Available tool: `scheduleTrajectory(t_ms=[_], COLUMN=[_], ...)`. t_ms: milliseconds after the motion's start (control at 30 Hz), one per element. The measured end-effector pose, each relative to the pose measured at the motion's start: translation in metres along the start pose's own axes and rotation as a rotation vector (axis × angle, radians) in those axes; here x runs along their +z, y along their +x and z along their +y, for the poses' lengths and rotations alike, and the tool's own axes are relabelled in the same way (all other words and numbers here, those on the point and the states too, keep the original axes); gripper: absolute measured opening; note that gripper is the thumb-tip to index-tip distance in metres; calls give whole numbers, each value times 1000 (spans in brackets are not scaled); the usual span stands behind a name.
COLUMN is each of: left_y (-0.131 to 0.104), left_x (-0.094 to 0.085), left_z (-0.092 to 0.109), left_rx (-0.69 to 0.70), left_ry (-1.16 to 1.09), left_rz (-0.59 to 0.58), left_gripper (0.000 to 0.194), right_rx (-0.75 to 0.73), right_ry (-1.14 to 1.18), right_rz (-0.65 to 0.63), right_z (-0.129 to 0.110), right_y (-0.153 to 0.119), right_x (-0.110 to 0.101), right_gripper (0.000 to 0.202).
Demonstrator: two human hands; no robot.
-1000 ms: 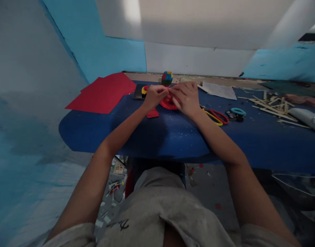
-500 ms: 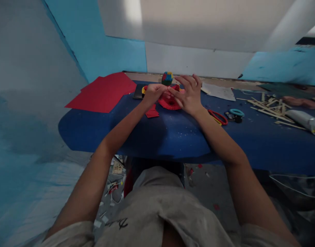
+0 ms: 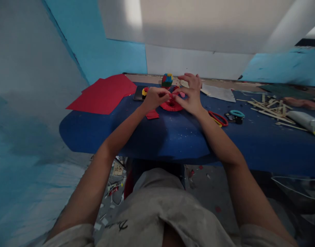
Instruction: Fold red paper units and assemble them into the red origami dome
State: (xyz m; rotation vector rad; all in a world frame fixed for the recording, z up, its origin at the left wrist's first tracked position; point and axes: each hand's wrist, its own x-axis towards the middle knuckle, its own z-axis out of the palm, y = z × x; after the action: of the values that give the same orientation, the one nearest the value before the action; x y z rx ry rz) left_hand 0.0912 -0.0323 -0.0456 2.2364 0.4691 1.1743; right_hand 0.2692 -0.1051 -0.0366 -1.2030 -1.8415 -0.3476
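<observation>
Over a round red paper piece [image 3: 172, 106] on the blue table, both hands come close together. My left hand [image 3: 156, 97] has its fingertips pinched on a small red paper piece at the round piece's upper edge. Thumb and index finger of my right hand [image 3: 191, 94] close on the same small red piece, while its other fingers are raised. Several small red paper strips [image 3: 152, 114] lie just below my left hand. Behind the hands stands a small multicoloured paper object [image 3: 167, 79]. The fingers partly hide the round piece.
Large red sheets [image 3: 103, 94] lie at the left of the blue table [image 3: 188, 137]. To the right are red-handled scissors [image 3: 219, 118], a blue ring [image 3: 237, 113], wooden sticks [image 3: 272, 109] and a rolled silvery item [image 3: 304, 120]. A dark flat object [image 3: 138, 93] is beside my left hand.
Both hands have moved slightly down toward the round red piece. The fingertips of my right hand have drawn apart from my left fingers, and its thumb and index now bend into a pinch.
</observation>
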Motion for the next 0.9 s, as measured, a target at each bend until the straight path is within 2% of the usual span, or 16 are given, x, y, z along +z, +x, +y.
scheduleTrajectory(t_ms=[300, 400, 500, 600, 700, 900], left_y=[0, 2, 3, 4, 5, 7], left_x=[-2, -3, -6, -9, -9, -7], left_z=[-3, -8, -9, -8, -9, -12], left_rx=[73, 91, 87, 49, 14, 30], left_ry=[101, 64, 5, -73, -80, -65], left_rz=[-87, -94, -18, 22, 7, -52], left_gripper=[16, 20, 25, 28, 26, 23], right_rx=[-57, -7, 109, 194, 246, 304], right_ry=[-40, -8, 147, 389, 519, 592], right_rz=[-70, -42, 62, 62, 69, 52], right_z=[0, 2, 8, 13, 14, 9], right_y=[1, 0, 0, 0, 0, 1], right_x=[4, 5, 10, 19, 28, 34], right_gripper=[13, 14, 30, 40, 45, 41])
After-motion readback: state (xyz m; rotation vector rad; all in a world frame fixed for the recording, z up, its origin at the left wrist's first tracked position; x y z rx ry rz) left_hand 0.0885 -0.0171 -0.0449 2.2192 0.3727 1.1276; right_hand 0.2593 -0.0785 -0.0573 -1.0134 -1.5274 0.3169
